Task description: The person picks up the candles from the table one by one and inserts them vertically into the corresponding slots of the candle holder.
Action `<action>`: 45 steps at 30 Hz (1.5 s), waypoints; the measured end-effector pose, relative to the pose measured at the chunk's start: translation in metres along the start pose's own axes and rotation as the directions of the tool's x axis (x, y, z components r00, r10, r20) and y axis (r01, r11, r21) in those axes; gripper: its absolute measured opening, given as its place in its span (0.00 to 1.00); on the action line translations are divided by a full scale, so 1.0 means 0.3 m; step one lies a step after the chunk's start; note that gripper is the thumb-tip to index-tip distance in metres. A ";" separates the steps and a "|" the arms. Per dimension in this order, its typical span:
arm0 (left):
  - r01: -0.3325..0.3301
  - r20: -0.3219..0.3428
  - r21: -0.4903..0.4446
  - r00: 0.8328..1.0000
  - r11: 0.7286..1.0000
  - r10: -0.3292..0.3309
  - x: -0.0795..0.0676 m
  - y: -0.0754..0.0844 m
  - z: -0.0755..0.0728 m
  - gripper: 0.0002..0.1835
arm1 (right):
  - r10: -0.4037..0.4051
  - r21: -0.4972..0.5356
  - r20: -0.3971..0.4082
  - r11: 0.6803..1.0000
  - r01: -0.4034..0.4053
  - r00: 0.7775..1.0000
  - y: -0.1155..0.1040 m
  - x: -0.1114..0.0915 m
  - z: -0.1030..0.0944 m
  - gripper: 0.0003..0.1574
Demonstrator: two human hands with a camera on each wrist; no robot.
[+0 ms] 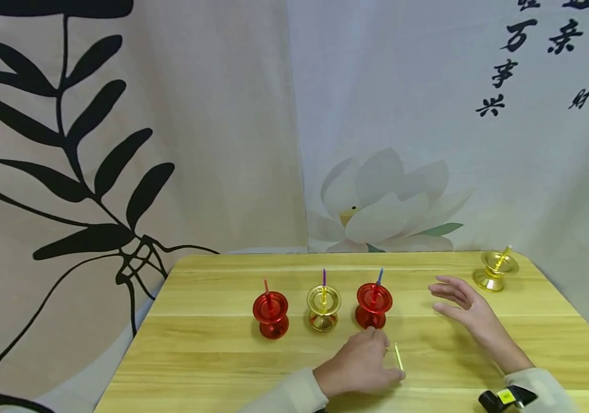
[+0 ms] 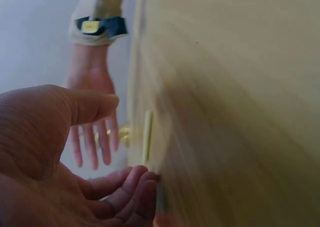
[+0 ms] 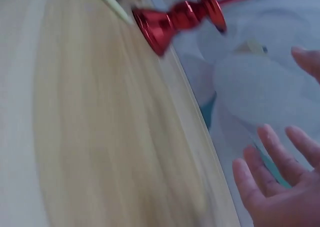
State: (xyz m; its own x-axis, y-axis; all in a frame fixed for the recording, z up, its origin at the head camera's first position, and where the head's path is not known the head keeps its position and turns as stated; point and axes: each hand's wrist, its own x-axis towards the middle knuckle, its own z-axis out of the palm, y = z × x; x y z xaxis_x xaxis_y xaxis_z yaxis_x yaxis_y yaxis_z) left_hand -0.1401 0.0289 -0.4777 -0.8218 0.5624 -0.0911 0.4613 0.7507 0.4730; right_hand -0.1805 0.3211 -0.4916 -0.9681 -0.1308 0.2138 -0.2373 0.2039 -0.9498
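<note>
A thin pale yellow candle (image 1: pixel 398 357) lies on the wooden table, close to the fingers of my left hand (image 1: pixel 359 364). In the left wrist view, thumb and fingers of that hand are spread apart, with the candle (image 2: pixel 147 135) just beyond the fingertips. My right hand (image 1: pixel 467 315) hovers over the right side of the table, holding nothing, its fingers loosely extended. Just past my left hand stands a red candle holder (image 1: pixel 374 304) with a blue-topped candle (image 1: pixel 380 276). Farther back, beyond my right hand, a gold candle holder (image 1: pixel 489 280) carries a leaning yellow candle (image 1: pixel 504 256).
Left of that red holder stand a gold candle holder (image 1: pixel 323 318) with a purple-topped candle (image 1: pixel 324 278) and another red candle holder (image 1: pixel 274 324) with a red candle (image 1: pixel 266 285). A printed curtain (image 1: pixel 237 143) hangs behind the wooden table (image 1: pixel 196 344).
</note>
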 end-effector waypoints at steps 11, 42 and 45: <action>0.016 0.036 0.123 0.999 0.992 -0.021 0.095 0.065 0.054 0.32 | 0.185 0.210 -0.204 0.967 -0.142 0.961 0.050 -0.049 -0.209 0.18; -0.125 -0.027 -0.308 0.992 0.943 0.122 0.106 -0.096 0.015 0.16 | 0.316 0.229 -0.282 0.939 -0.257 0.906 0.111 0.077 -0.439 0.63; -0.131 -0.032 -0.292 0.991 0.948 0.127 0.108 -0.095 0.015 0.15 | 0.296 0.329 -0.249 0.921 -0.207 0.922 0.115 0.093 -0.438 0.63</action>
State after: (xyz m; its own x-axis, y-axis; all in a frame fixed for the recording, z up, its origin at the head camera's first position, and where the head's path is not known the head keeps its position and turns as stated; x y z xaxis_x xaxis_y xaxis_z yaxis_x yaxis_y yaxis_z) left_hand -0.1784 0.0273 -0.4980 -0.7670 0.6416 -0.0023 0.4469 0.5368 0.7156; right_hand -0.2262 0.4520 -0.4884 -0.9830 0.1819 -0.0271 0.0082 -0.1042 -0.9945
